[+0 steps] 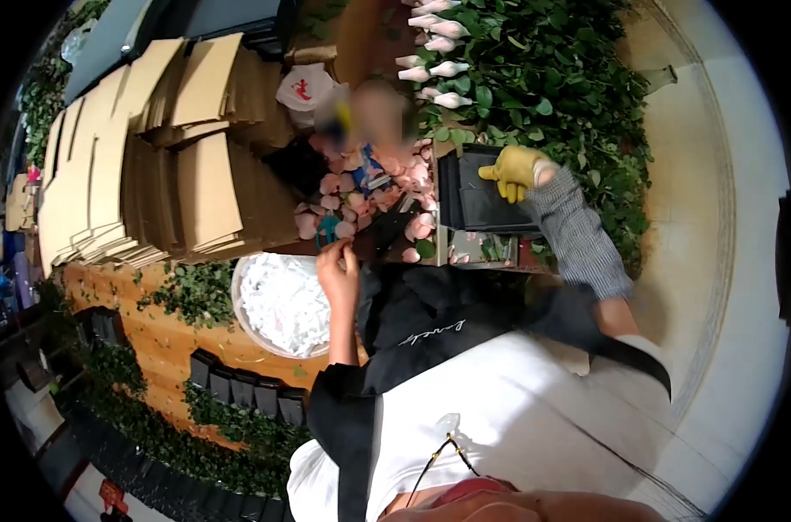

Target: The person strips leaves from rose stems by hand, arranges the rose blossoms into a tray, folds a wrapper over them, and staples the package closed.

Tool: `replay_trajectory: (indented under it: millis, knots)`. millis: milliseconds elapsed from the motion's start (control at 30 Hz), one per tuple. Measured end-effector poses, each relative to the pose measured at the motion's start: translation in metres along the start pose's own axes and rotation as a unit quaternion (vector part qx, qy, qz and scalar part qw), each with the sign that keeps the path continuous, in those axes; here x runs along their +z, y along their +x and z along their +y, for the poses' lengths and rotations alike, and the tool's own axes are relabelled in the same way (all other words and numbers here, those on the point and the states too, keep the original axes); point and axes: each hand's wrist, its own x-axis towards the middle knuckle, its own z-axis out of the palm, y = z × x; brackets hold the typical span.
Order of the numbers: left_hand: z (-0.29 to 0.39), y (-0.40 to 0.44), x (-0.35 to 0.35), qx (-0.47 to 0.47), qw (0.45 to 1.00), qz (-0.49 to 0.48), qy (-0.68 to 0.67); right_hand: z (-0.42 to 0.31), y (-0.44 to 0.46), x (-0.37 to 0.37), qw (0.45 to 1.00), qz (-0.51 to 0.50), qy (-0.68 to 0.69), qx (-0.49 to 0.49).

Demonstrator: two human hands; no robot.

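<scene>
My left hand (337,271), bare, is at the table's near edge with its fingers drawn together. Any small thing in them is hidden. Just beyond the fingertips are a teal object (327,230), whose kind I cannot make out, and loose pink petals (357,205). My right hand (515,172) wears a yellow glove and lies over a stack of black sheets (478,209). One finger stretches out to the left while the others bend loosely over the top sheet, with no clear grip visible.
Cardboard stacks (208,178) fill the left. A round tub (238,300) of white bits stands below them. Pink roses in white sleeves (447,68) and leafy stems (552,78) lie at the back right. Black-wrapped bundles (243,389) line the wooden surface at lower left.
</scene>
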Motion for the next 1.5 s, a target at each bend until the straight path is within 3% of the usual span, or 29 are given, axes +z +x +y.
replay_trajectory:
  millis: [67, 133, 167, 233, 267, 333, 367, 400, 433, 467, 500, 533, 600, 667, 733, 800, 900, 933, 967, 1033, 1067, 1133, 1200, 1267, 1333, 1400, 1433, 1467, 1500]
  knots:
    - [0.002, 0.007, 0.002, 0.020, 1.000, -0.019, -0.011, -0.049, -0.008, -0.008, 0.998, 0.026, -0.037, -0.049]
    - [0.016, 0.008, -0.003, 0.015, 1.000, -0.012, -0.012, -0.081, -0.002, 0.003, 0.985, -0.008, 0.055, -0.165]
    - [0.013, 0.010, -0.002, 0.010, 1.000, -0.016, -0.016, -0.100, 0.010, 0.013, 0.952, 0.052, 0.036, -0.300]
    - [0.003, 0.015, 0.005, -0.026, 0.997, -0.041, -0.066, -0.143, 0.016, 0.039, 0.911, 0.048, 0.274, -0.304]
    - [-0.002, 0.019, 0.011, -0.051, 0.992, -0.057, -0.098, -0.152, 0.052, 0.062, 0.908, 0.176, 0.164, -0.343]
    - [-0.011, 0.026, 0.024, -0.077, 0.978, -0.090, -0.170, -0.161, 0.092, 0.082, 0.958, 0.146, -0.017, -0.246]
    - [-0.017, 0.028, 0.028, -0.066, 0.983, -0.099, -0.142, -0.153, 0.109, 0.098, 0.941, 0.030, 0.174, -0.288]
    - [-0.021, 0.035, 0.033, -0.052, 0.986, -0.106, -0.116, -0.144, 0.115, 0.110, 0.875, -0.086, 0.353, -0.321]
    - [-0.015, 0.040, 0.034, -0.067, 0.974, -0.121, -0.178, -0.142, 0.069, 0.109, 0.849, -0.033, 0.419, -0.320]
    - [-0.010, 0.047, 0.032, -0.068, 0.974, -0.124, -0.179, -0.127, 0.049, 0.111, 0.884, 0.110, 0.263, -0.370]
    - [-0.004, 0.056, 0.028, -0.141, 0.943, -0.186, -0.237, -0.103, 0.029, 0.127, 0.889, 0.139, 0.240, -0.365]
    - [0.002, 0.065, 0.025, -0.209, 0.901, -0.248, -0.288, -0.089, -0.002, 0.138, 0.925, 0.062, 0.235, -0.291]
    - [0.009, 0.078, 0.035, -0.202, 0.862, -0.298, -0.356, -0.044, 0.003, 0.202, 0.922, -0.008, 0.289, -0.258]
    - [0.001, 0.085, 0.055, -0.076, 0.920, -0.324, -0.207, -0.026, -0.004, 0.234, 0.933, -0.054, 0.279, -0.222]
    - [-0.009, 0.084, 0.077, -0.115, 0.943, -0.269, -0.159, -0.034, 0.005, 0.233, 0.943, 0.065, 0.162, -0.283]
    - [-0.027, 0.095, 0.092, -0.144, 0.936, -0.297, -0.120, -0.051, 0.004, 0.217, 0.919, 0.113, 0.186, -0.329]
    - [-0.013, 0.089, 0.097, -0.298, 0.754, -0.492, -0.316, -0.052, -0.011, 0.193, 0.884, 0.189, 0.130, -0.407]
    - [0.017, 0.084, 0.094, -0.340, 0.763, -0.459, -0.303, -0.046, -0.015, 0.187, 0.875, 0.225, 0.087, -0.419]
    - [0.037, 0.086, 0.096, -0.292, 0.785, -0.435, -0.330, -0.031, -0.031, 0.170, 0.867, 0.189, 0.065, -0.456]
    - [0.100, 0.085, 0.097, -0.228, 0.820, -0.348, -0.393, 0.019, -0.066, 0.151, 0.843, 0.123, 0.239, -0.467]
    - [0.115, 0.098, 0.102, -0.145, 0.824, -0.375, -0.399, 0.047, -0.083, 0.141, 0.845, 0.089, 0.334, -0.409]
    - [0.207, 0.103, 0.119, -0.017, 0.896, -0.348, -0.275, 0.106, -0.109, 0.117, 0.801, 0.154, 0.451, -0.362]
    - [0.271, 0.102, 0.174, 0.177, 0.897, -0.308, -0.264, 0.147, -0.131, 0.081, 0.758, 0.152, 0.569, -0.282]
    - [0.297, 0.113, 0.241, 0.339, 0.908, -0.234, -0.073, 0.185, -0.105, 0.051, 0.758, 0.195, 0.587, -0.207]
    - [0.296, 0.117, 0.305, 0.382, 0.865, -0.220, 0.240, 0.216, -0.067, 0.038, 0.732, 0.233, 0.618, -0.166]
    - [0.258, 0.118, 0.366, 0.315, 0.818, -0.277, 0.393, 0.253, -0.037, 0.043, 0.726, 0.197, 0.638, -0.164]
    - [0.287, 0.113, 0.348, 0.248, 0.796, -0.330, 0.442, 0.255, -0.054, 0.043, 0.738, 0.203, 0.626, -0.149]
    - [0.284, 0.107, 0.338, 0.330, 0.809, -0.232, 0.427, 0.256, -0.052, 0.056, 0.735, 0.201, 0.632, -0.141]
    - [0.283, 0.107, 0.322, 0.331, 0.826, -0.285, 0.357, 0.256, -0.050, 0.070, 0.729, 0.170, 0.647, -0.145]
